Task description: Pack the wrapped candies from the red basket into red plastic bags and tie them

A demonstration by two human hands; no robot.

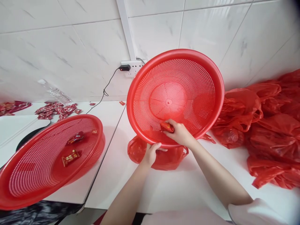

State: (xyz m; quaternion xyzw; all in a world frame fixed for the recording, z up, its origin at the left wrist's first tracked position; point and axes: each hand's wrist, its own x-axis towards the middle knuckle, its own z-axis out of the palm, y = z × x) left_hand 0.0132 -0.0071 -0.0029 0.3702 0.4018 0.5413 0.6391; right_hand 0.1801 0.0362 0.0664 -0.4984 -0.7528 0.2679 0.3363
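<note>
A large red plastic mesh basket (203,59) is tilted up in front of me, its opening facing me. My left hand (151,153) grips its lower rim, fingers partly hidden under the edge. Inside, near the low side, my right hand (179,132) is closed on a small red snack packet (167,127). Below the basket, a red plastic bag (164,162) lies on the white table, partly covered by the basket; its contents cannot be made out.
At left stands a second red basket (102,137) holding a few small packets (70,157). Small red packets (57,109) and a clear bottle (55,92) lie behind it. Filled red bags (274,134) are heaped at right. A black cable (105,87) runs from the wall socket (134,67).
</note>
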